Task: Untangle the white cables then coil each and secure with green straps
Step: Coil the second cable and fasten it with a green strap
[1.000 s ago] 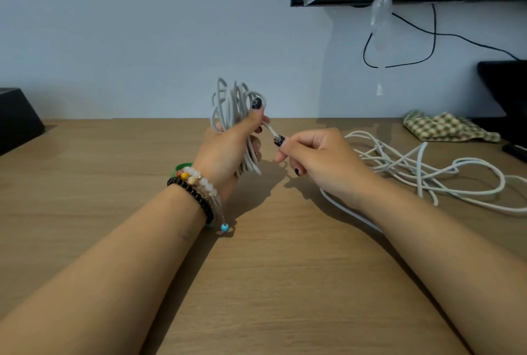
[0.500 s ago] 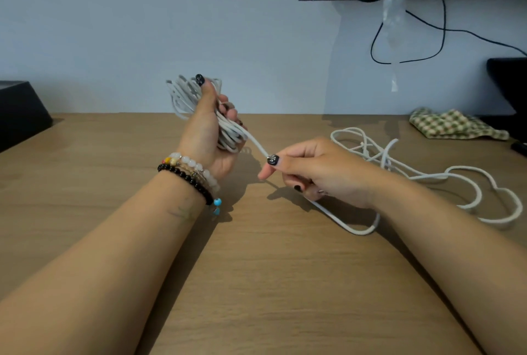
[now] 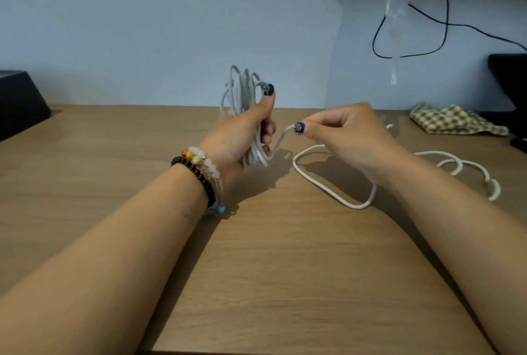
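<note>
Now | left hand (image 3: 242,132) grip clamps coil (image 3: 242,92) | right hand (image 3: 348,138) pinches white cable (image 3: 319,180)

Coiled cable (image 3: 245,103) above the table (image 3: 285,283), left of loose cable (image 3: 328,183); cloth (image 3: 453,122) far right, behind.
</note>
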Demonstrator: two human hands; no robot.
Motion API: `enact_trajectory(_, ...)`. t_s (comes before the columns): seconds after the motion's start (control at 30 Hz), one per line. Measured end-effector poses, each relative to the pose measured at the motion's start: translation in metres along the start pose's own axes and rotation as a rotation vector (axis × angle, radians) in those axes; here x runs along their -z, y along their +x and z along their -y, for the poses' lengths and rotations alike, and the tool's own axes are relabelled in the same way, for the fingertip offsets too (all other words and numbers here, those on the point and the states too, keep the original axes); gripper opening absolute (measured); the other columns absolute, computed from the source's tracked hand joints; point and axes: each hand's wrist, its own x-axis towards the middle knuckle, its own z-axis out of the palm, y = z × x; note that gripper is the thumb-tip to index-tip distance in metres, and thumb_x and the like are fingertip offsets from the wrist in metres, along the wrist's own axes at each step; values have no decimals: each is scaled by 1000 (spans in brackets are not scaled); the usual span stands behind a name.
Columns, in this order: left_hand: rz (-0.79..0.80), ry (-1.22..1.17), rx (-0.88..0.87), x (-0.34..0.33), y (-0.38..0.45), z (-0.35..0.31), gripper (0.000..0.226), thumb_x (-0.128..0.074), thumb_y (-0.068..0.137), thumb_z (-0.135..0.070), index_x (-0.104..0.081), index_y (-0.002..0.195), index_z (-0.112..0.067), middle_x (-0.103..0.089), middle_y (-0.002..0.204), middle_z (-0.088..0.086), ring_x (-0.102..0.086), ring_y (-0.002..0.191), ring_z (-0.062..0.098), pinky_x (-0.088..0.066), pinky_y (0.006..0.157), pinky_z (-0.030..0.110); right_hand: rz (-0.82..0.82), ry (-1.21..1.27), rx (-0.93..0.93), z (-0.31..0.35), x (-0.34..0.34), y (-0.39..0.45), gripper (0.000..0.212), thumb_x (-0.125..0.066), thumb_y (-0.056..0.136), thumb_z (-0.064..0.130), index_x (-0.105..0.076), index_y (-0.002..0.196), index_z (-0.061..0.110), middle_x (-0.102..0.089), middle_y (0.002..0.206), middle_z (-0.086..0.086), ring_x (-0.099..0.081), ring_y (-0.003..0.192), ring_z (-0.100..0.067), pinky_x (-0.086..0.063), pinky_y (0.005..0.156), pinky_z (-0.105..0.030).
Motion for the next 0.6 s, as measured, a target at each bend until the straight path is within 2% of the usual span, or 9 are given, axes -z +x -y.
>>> enact_trajectory(0.1,-63,38,6,-3,0,4,30,-61,92,-41,-65,85,-11,-69,75,0,-65,67,11,-55,60,25,37,24,49,3,-1,-3,6,-73,85,21,-75,82,25,-67,61,22,-56,55,10,-38,52,-3)
enact_trajectory(0.17,-64,76,4,-4,1,4,33,-59,93,-42,-65,98,-10,-74,80,2,-70,72,13,-58,65,26,54,39,65,4,0,-5,6,-71,86,19,-75,83,23,-63,55,23,-54,50,9,-35,49,-2)
enact_trajectory(0.27,-68,234,-53,-4,0,5,38,-57,92,-48,-64,95,-10,-76,82,8,-73,80,22,-59,78,33,88,56,76,6,1,-7,9,-69,88,17,-77,89,14,-59,49,21,-50,43,5,-33,44,-3)
enact_trajectory(0.33,-50,288,-85,-5,-2,5,36,-57,91,-49,-62,90,-14,-74,77,8,-72,87,30,-58,86,42,101,52,89,6,0,-8,10,-69,87,19,-78,86,14,-62,53,17,-47,44,4,-32,46,-4)
enact_trajectory(0.4,-45,251,-85,-5,-3,4,32,-58,91,-47,-60,88,-16,-70,68,4,-73,81,32,-59,81,45,79,53,80,4,-1,-6,7,-71,85,23,-78,84,20,-64,58,15,-48,49,4,-35,49,-7)
enact_trajectory(0.5,-69,207,-115,-5,-2,3,33,-59,92,-45,-57,80,-15,-60,58,-2,-61,55,16,-56,63,33,51,68,48,2,1,-3,4,-73,83,25,-76,81,23,-60,54,16,-46,46,3,-34,47,-8)
enact_trajectory(0.6,-150,249,-189,-1,1,1,36,-59,91,-48,-51,70,-20,-52,52,-8,-46,46,9,-46,52,25,17,98,18,1,4,-1,4,-73,84,22,-75,81,20,-57,55,9,-39,46,-2,-31,45,-12)
